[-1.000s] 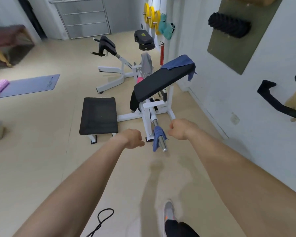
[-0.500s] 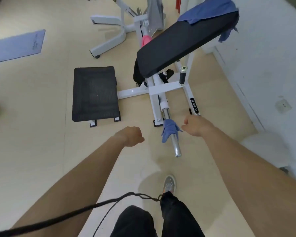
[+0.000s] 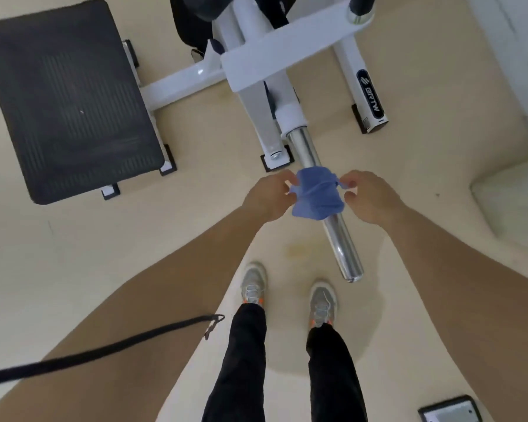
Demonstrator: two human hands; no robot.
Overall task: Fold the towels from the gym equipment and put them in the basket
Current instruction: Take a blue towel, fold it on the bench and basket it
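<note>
A small blue towel (image 3: 316, 194) hangs draped over the chrome bar (image 3: 339, 239) that sticks out from the white gym machine (image 3: 275, 53). My left hand (image 3: 270, 197) pinches the towel's left edge. On the other side, my right hand (image 3: 368, 196) pinches its right edge between thumb and fingers. The towel still rests on the bar. No basket is in view.
A black ribbed footplate (image 3: 64, 95) lies on the floor at upper left. My two feet in grey shoes (image 3: 287, 295) stand just below the bar's tip. A black strap (image 3: 104, 350) hangs across the lower left. A white wall base (image 3: 512, 202) is at right.
I have stepped up to the machine and looked down. Both hands moved inward from beside the bar and took hold of the blue towel's two edges.
</note>
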